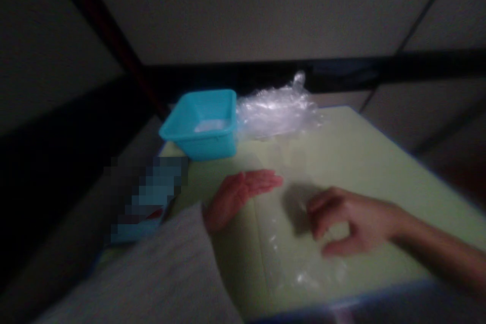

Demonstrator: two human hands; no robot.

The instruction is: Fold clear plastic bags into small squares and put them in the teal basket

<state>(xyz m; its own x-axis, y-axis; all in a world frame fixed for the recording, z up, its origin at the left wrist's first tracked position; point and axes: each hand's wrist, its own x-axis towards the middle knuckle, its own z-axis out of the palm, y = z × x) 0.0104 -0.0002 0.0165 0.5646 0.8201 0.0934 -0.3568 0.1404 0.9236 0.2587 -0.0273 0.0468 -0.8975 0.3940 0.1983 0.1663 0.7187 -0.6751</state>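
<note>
My left hand [245, 190] is over the middle of the yellow-green tabletop [379, 162], fingers stretched out together and nothing in its grasp. To its right, my right hand [353, 220] hovers with curled fingers and the thumb apart, leaving a visible gap with nothing in it. Beneath and between the hands, a clear plastic sheet or bag [275, 248] lies flat, shiny near the front edge. Blur hides whether either hand touches it.
A turquoise plastic basin [210, 149] with something white inside stands at the back left. Beside it is a crumpled heap of clear plastic [279, 111]. A pixelated blue item [155, 187] lies at the left edge. A grey panel wall [266, 15] rises behind the table.
</note>
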